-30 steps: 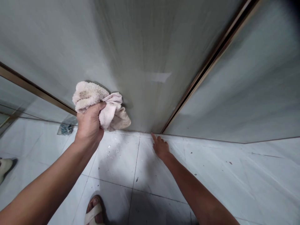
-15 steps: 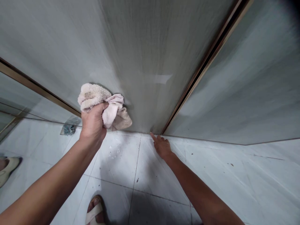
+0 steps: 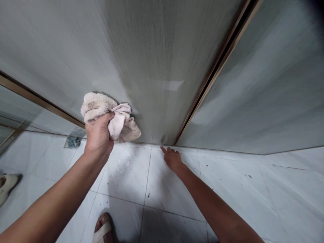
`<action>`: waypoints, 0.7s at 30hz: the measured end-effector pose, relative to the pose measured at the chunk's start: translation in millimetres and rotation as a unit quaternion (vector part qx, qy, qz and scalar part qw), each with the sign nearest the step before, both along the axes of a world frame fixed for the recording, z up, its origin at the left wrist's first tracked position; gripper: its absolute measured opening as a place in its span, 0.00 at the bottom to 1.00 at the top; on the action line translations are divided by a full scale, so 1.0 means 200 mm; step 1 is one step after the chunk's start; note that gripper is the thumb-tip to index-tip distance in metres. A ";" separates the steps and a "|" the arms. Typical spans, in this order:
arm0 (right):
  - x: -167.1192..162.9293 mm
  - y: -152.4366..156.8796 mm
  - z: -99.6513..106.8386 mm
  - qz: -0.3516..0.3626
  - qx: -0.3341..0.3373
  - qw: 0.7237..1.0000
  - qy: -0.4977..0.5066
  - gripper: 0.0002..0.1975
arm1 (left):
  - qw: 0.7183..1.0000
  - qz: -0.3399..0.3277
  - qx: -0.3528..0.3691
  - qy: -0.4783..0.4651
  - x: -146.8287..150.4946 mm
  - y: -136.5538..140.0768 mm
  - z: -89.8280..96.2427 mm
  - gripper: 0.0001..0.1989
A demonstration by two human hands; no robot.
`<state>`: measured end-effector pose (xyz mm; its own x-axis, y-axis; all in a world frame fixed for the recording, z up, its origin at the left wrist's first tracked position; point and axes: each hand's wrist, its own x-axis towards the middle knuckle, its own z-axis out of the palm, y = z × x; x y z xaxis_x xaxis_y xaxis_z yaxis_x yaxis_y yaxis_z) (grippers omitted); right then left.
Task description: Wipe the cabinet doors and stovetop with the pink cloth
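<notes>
My left hand [image 3: 98, 135] is closed around a bunched, pale pink cleaning cloth [image 3: 116, 126] with a fluffy, soiled side. The cloth lies against the lower part of a grey-green panel [image 3: 152, 84]. To the right, my right hand [image 3: 172, 158] is low by the panel's bottom edge, its index finger stretched out toward the seam where panel and floor meet. Nothing shows in that hand, though its other fingers are partly hidden. Whether the fingertip touches the panel I cannot tell.
White floor tiles [image 3: 129, 182] carry dark specks and some wet-looking spots. A small clear plastic bag [image 3: 73, 141] with bluish contents lies at the panel's foot on the left. A sandalled foot [image 3: 103, 227] is below, and another light shoe [image 3: 8, 187] is far left. Brown-edged gaps [image 3: 215, 74] separate the panels.
The view has shifted slightly. My right fingertip has drawn back a little from the panel's lower edge. My left hand still holds the cloth in nearly the same place.
</notes>
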<state>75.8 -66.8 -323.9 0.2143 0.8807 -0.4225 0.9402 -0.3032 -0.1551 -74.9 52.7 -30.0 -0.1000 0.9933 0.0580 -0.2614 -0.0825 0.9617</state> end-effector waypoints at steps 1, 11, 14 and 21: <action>0.00 0.01 -0.01 -0.003 -0.005 1.000 -0.004 0.32 | 1.000 0.000 -0.002 -0.001 0.00 0.00 0.00 0.10; 0.04 -0.07 -0.06 -0.071 -0.023 0.997 -0.035 0.40 | 1.000 0.000 0.005 0.000 0.01 0.00 -0.01 0.10; 0.04 -0.10 -0.06 -0.093 -0.017 0.995 -0.016 0.39 | 1.000 -0.002 0.007 -0.004 0.01 0.00 -0.01 0.10; 0.00 -0.08 -0.05 -0.166 0.050 0.979 0.111 0.16 | 1.000 -0.007 0.014 -0.011 0.00 0.00 -0.02 0.11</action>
